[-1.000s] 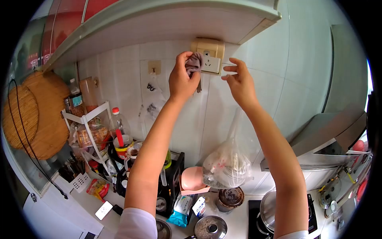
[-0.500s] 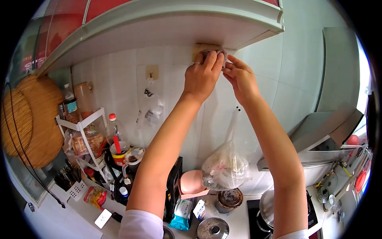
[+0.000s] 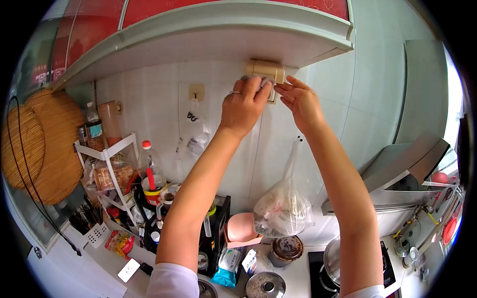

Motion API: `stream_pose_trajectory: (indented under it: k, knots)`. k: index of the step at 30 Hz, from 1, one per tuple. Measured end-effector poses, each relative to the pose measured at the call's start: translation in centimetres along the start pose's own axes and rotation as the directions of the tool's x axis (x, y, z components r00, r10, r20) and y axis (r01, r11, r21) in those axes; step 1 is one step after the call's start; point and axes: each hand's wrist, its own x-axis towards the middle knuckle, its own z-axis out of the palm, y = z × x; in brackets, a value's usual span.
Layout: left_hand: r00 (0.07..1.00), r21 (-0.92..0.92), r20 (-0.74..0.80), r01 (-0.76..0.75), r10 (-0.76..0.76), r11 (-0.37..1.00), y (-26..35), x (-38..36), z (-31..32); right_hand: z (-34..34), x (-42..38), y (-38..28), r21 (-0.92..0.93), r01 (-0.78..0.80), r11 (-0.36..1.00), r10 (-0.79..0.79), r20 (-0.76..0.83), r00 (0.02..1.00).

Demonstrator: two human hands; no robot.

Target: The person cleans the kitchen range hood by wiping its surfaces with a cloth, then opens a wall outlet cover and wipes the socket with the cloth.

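High on the tiled wall, just under the cabinet, sits a beige switch or socket box (image 3: 266,68) with its cover sticking out. My left hand (image 3: 242,109) is closed on a crumpled greyish cloth (image 3: 269,81) and presses it to the lower front of the box. A ring shows on one of its fingers. My right hand (image 3: 302,102) is open at the box's right side, fingertips close to its edge and palm turned toward it. Left of my hands, a second beige socket (image 3: 197,92) is fixed to the wall.
A tied plastic bag (image 3: 283,211) hangs from the wall between my forearms. Below are a lidded pot (image 3: 266,286), a brown-stained jar (image 3: 286,250) and a stove (image 3: 318,268). A white rack (image 3: 112,154) with bottles stands left. The cabinet underside (image 3: 198,47) is close above.
My left hand has moved down and left with the cloth, uncovering the beige box's upper part. My right hand has opened a little and stays beside the box. The view has shifted slightly.
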Motion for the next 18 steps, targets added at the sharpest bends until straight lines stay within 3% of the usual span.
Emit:
stream_pose_trajectory:
  k: [3, 10, 12, 13, 15, 16, 17, 18]
  knots:
    - [0.997, -0.022, 0.041, 0.069, -0.068, 0.997, -0.1, 0.2, 0.1, -0.1, -0.1, -0.2, -0.01, -0.014, 1.0, 0.015, 0.019, 1.0]
    - [0.976, -0.043, 0.216, 0.035, -0.025, 0.998, 0.6, -2.4, 0.6, 0.0, -0.3, -0.3, 0.0, -0.015, 1.0, 0.015, 0.053, 0.998]
    - [0.914, -0.117, 0.39, 0.172, -0.114, 0.978, 0.2, -4.9, 0.6, 0.0, -0.2, -0.7, -0.04, -0.025, 0.999, 0.026, 0.047, 0.999]
    - [0.914, -0.116, 0.39, 0.172, -0.114, 0.978, 0.1, -6.0, 0.7, 0.1, -0.2, -0.9, -0.079, -0.031, 0.996, 0.034, 0.04, 0.999]
    - [0.778, -0.175, 0.396, 0.586, -0.489, 0.791, 0.1, -7.1, 0.8, 0.3, -0.4, -1.3, -0.097, -0.035, 0.995, 0.04, 0.05, 0.998]
    - [0.688, -0.203, 0.432, 0.704, -0.583, 0.68, -0.1, -7.4, 1.2, 0.3, -0.5, -1.4, -0.119, -0.044, 0.992, 0.051, 0.06, 0.997]
    - [0.685, -0.205, 0.433, 0.708, -0.586, 0.676, -0.3, -7.4, 1.7, 0.3, -0.5, -1.3, -0.124, -0.046, 0.991, 0.054, 0.059, 0.997]
    - [0.749, -0.231, 0.332, 0.653, -0.573, 0.721, -0.7, -7.1, 2.4, 0.2, -0.5, -1.1, -0.129, -0.044, 0.991, 0.054, 0.07, 0.996]
